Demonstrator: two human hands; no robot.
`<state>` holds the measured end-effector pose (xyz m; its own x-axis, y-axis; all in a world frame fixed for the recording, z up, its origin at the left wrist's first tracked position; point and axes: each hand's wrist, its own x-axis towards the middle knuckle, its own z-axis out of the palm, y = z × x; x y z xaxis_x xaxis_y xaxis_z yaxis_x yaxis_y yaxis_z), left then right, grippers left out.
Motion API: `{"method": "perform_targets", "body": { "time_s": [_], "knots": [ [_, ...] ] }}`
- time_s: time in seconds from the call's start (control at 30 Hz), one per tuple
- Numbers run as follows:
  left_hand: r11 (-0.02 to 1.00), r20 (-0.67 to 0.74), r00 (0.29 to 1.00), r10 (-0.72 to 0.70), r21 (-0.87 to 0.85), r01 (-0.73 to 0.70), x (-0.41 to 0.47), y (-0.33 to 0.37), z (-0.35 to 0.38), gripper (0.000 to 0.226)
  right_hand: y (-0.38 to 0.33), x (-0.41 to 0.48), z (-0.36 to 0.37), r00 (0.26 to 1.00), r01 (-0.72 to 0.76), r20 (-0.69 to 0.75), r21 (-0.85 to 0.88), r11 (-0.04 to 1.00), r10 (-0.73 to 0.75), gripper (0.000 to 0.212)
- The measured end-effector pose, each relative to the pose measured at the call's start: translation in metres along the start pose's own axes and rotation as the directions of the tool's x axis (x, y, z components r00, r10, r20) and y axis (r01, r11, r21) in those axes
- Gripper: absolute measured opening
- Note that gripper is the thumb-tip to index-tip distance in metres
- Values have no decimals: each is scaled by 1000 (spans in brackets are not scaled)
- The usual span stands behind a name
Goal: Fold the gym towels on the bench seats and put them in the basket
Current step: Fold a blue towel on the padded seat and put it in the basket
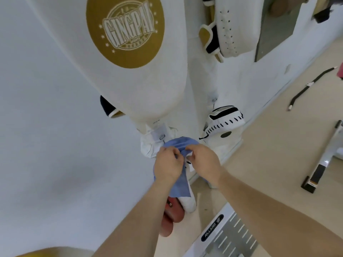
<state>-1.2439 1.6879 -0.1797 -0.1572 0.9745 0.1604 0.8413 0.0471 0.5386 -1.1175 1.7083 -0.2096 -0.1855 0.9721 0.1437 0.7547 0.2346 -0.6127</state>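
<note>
Punching bag (133, 86), white and very large, hangs before you; its round gold emblem (125, 31) reads "GINGPAI". Below it you hold the blue towel (181, 184) in the air, not on a seat. Its long axis runs down from your hands toward your body, so the free end hangs under both wrists. Your left hand (168, 164) and right hand (203, 162) both pinch its top edge with curled fingers, close together and equally near. No basket is in view. The white letters on the small black label (212, 229), low right, cannot be read surely.
</note>
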Motion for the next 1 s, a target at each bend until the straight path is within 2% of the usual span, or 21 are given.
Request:
{"method": "perform_targets", "body": {
  "time_s": [0.03,0.1,0.17,0.23,0.3,0.37,0.43,0.47,0.53,0.57,0.63,0.67,0.7,0.77,0.83,0.87,0.93,1.0],
  "knots": [
    [1000,59,998,11,4,-11,-3,-2,4,17,-2,0,2,1000,15,-9,-15,1000,-15,18],
    [1000,75,997,21,-2,-21,-11,-5,12,14,-6,2,4,998,20,-56,42,999,-18,19],
    [1000,15,1000,4,13,-4,-13,-8,15,9,-12,7,0,994,-20,-100,246,969,46,18],
    [999,-56,998,-28,15,28,-10,-8,10,16,-23,10,-14,985,-55,-121,475,878,127,18],
    [998,-157,986,-61,-9,60,-4,-5,-6,18,-39,8,-37,966,-36,-185,597,801,181,23],
    [989,-222,969,-108,-124,82,-2,4,-25,12,-57,1,-65,947,1,-227,708,706,227,30],
    [928,-181,976,-125,-368,51,-9,20,-45,10,-72,-9,-91,945,28,-205,829,558,256,28],
    [889,-123,990,-75,-458,10,-17,32,-55,16,-77,-14,-101,945,26,-180,874,484,275,22],
    [845,-20,995,94,-527,-90,-37,53,-70,29,-88,-31,-115,938,6,-141,920,392,317,13],
    [820,-1,986,164,-556,-137,-49,61,-75,29,-93,-44,-120,939,-5,-121,932,361,323,13],
    [769,-12,978,208,-616,-171,-73,71,-89,18,-103,-75,-127,950,-21,-80,949,316,303,13],
    [750,-16,978,208,-640,-170,-84,74,-98,17,-108,-93,-130,951,-20,-86,942,335,298,10],
    [739,-14,980,198,-655,-159,-96,74,-108,21,-112,-112,-135,946,-7,-123,918,397,300,8],
    [724,6,980,200,-674,-144,-121,71,-128,27,-119,-149,-140,925,39,-251,808,588,284,10],
    [732,87,966,244,-670,-124,-152,68,-147,22,-128,-187,-141,924,28,-299,674,738,238,14],
    [734,144,948,285,-669,-119,-170,66,-155,18,-133,-208,-140,934,-4,-264,662,750,239,13],
    [734,251,900,356,-672,-102,-209,58,-168,16,-145,-252,-134,951,-112,-119,725,680,284,11],
    [748,293,869,398,-652,-123,-248,47,-179,13,-155,-297,-130,950,-196,-24,730,655,310,10]
  ]
}}
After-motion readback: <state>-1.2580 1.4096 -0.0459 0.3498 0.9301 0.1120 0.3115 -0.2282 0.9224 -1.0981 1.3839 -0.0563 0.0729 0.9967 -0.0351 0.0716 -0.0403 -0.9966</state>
